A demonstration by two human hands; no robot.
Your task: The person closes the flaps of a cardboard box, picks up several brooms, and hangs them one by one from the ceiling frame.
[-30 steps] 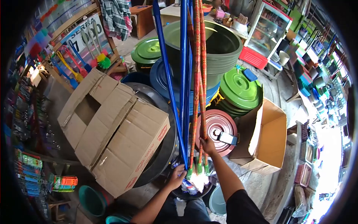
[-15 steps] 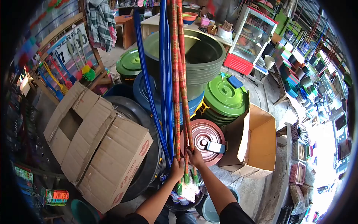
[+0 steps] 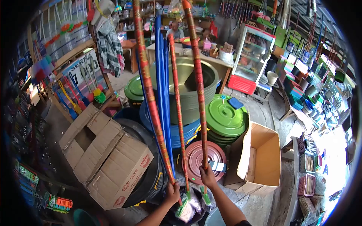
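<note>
My left hand is wrapped round the lower part of a mop with a red patterned handle, which leans up and to the left. Another red patterned mop handle rises nearly upright from my right hand, its fingers closed round it. Between the two stands a third red patterned pole, touched by neither hand. Green sockets and whitish mop heads, seemingly in plastic, are at the bottom, over a dark basin. Several blue poles stand just behind the left mop handle.
A flattened cardboard box lies left on a black tub; an open box stands right. Ahead are a pink-brown lid with a phone, green lids and large green tubs. A person sits far back.
The red poles, bunched together before, are now spread apart. My left hand has moved down and left with its mop, my right hand down and right with its own. The view has tilted up.
</note>
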